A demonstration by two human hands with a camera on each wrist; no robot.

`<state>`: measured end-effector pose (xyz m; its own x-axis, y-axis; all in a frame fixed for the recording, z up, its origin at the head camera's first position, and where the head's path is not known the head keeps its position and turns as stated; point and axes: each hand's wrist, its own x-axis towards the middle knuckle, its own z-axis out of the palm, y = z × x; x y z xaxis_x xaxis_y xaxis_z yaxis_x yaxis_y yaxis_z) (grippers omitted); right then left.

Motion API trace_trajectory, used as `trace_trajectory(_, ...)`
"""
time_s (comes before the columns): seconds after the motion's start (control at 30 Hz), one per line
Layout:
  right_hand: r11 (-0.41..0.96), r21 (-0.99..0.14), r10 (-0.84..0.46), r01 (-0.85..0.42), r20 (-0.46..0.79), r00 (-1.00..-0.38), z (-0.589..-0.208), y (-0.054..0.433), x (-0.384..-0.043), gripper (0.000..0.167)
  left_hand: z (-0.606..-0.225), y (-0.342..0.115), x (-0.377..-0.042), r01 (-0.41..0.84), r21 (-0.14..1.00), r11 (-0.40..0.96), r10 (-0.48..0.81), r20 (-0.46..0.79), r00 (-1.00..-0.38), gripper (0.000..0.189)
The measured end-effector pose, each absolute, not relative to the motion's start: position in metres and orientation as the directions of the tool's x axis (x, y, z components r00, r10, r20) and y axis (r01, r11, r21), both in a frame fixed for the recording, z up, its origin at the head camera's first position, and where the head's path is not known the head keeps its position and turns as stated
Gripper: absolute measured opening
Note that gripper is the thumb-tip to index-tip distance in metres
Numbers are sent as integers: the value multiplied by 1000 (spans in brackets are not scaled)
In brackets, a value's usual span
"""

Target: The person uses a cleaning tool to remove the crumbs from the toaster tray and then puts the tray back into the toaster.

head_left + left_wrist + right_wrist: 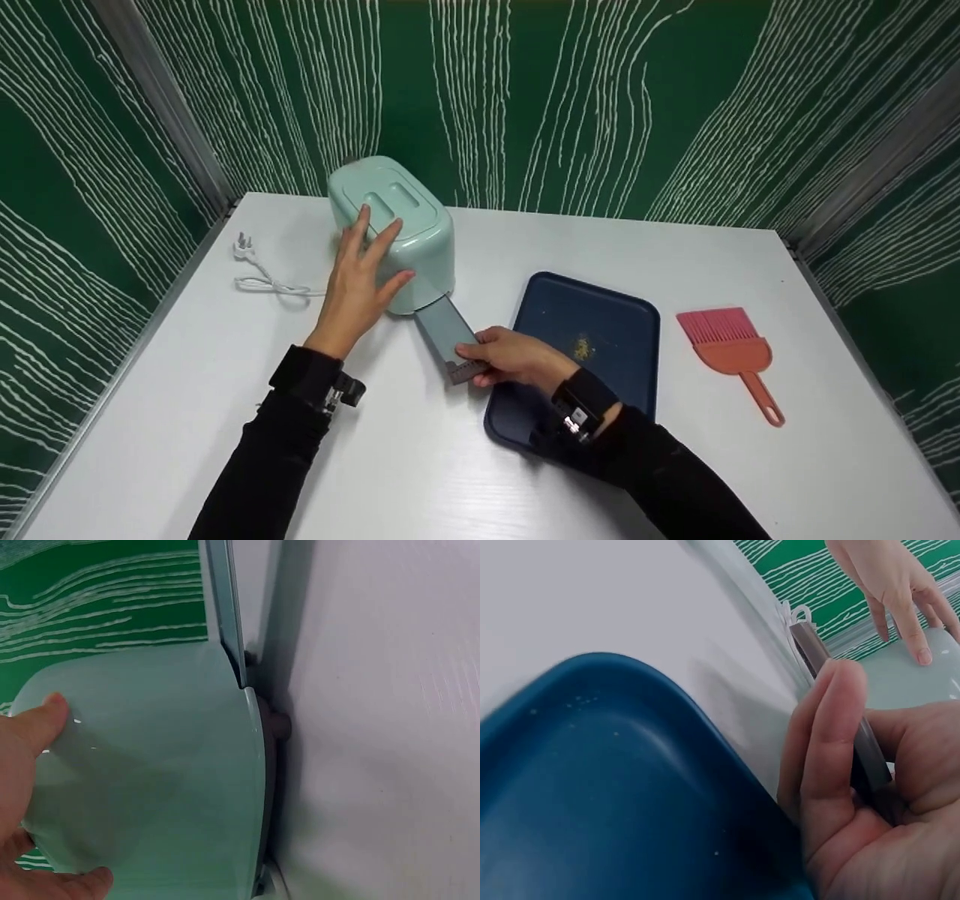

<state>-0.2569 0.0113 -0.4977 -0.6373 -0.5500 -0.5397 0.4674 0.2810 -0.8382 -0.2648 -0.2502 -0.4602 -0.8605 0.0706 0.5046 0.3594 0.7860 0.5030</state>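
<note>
A mint-green toaster stands at the back left of the table, its top showing two slot-shaped recesses. My left hand rests on it with fingers spread over the top and the near end. From the low front end of the toaster a long grey crumb tray sticks out toward me. My right hand pinches the brown-grey end of this crumb tray between thumb and fingers, beside the edge of a navy tray. In the left wrist view, the crumb tray still joins the toaster's bottom edge.
Yellowish crumbs lie in a small heap on the navy tray, partly under my right forearm. To its right lies an orange-red brush with pink bristles. A white cord with a plug lies left of the toaster. Green walls enclose the table.
</note>
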Motion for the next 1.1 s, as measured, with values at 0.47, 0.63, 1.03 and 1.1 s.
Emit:
trace_trajectory(0.47,359,-859,-486,365,-506,-712,-504,-4,-265,23,-463,-249,-264,362,506,783,66,510,-857,71)
trace_trajectory(0.63,465,-858,-446,218,-440,-780,-504,-4,-266,30,-463,-249,-264,348,506,789,62,498,-865,71)
trace_trajectory(1.03,448,-865,-355,224,-402,-844,-507,-10,-274,27,-465,-250,-265,363,498,787,67,517,-853,68)
trace_trajectory(1.1,441,-865,-347,240,-410,-843,-507,-11,-275,26,-466,-250,-265,367,490,791,68,526,-848,68)
